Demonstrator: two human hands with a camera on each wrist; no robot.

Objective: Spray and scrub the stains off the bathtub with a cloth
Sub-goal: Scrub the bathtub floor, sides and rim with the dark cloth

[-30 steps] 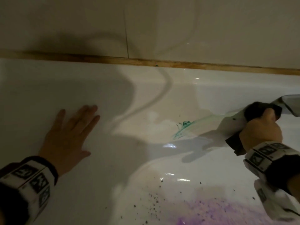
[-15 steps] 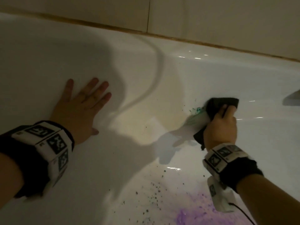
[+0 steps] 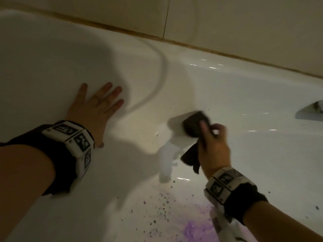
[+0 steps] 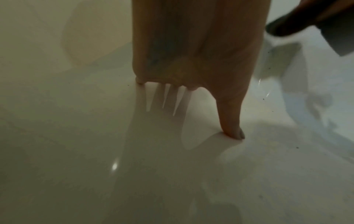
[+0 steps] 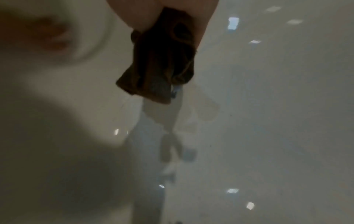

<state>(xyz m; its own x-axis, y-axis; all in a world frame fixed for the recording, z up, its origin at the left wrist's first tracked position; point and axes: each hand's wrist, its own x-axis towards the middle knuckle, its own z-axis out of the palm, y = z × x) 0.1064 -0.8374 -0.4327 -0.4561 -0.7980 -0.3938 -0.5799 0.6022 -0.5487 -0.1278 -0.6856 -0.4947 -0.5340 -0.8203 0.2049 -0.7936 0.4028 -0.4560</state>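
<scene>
Cloth gripped by right hand presses the bathtub wall.

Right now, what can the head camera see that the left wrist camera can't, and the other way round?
Only the head view shows the purple stain on the tub floor, the tiled wall, and the right hand gripping the dark cloth. Only the left wrist view shows the thumb tip touching the tub, close up. Both show the left hand flat with fingers spread on the white tub, plus small dark specks.
</scene>
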